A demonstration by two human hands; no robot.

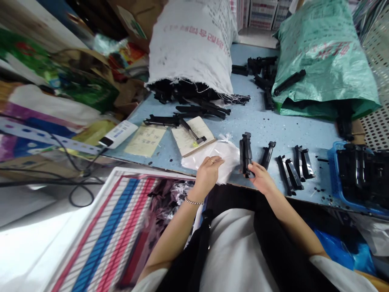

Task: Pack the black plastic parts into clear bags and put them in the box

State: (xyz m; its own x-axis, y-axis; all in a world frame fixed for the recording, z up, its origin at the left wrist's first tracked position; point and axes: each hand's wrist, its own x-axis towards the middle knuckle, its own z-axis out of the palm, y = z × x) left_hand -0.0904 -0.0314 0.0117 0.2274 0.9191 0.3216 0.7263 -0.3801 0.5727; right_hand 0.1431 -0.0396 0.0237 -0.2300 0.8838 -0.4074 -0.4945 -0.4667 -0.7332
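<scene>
At the bench's [273,121] near edge, the left hand [208,173] lies open, fingers loose, on a clear plastic bag [227,153]. The right hand [261,179] touches a black part's [245,149] near end, grip unclear. This looks like a pick-up; lifting calls for a firm pinch.

A small packing or assembly workshop: a blue worktable [273,125] strewn with black plastic parts [246,154], 2 woven sacks [191,44] spilling more at the far side, and a crate [337,178] of parts on the right.
</scene>
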